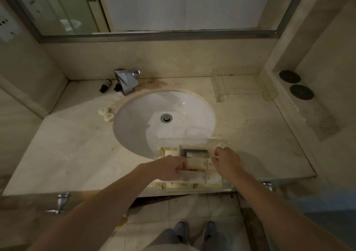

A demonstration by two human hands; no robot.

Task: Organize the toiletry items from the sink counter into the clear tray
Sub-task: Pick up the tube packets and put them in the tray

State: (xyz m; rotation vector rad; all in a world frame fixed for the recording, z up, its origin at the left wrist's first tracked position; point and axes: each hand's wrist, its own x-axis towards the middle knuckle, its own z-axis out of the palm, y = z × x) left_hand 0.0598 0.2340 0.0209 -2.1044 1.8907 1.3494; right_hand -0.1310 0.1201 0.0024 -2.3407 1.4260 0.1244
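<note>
Left hand (169,167): fingers curled down onto the left end of a cream sachet (200,163) lying flat across the clear tray (189,139). Right hand (226,161): fingers bent, pinching the right end of that sachet, so it spans straight between the two hands.

Just below it in frame, a second cream sachet (202,179) lies parallel, touching the left fingertips. Just above, a dark grey packet (195,153) sits in the tray. Pale yellow-striped items fill the tray's left part (169,151) and bottom strip; can't tell what they are.

Tray sits lower centre of frame. Its upper part overhangs the sink basin (154,114) and its lower edge lies right at the counter's front lip. Right hand covers the tray's right wall.

Still outside the tray: two small dark bottles (105,86) lying upper left beside the faucet (126,81), and two round soaps (106,114) at the basin's left rim, well apart from the hands.

Bare counter (67,144) runs wide to the left of the tray, narrower to the right. Two dark discs (295,85) on the ledge at upper right.
</note>
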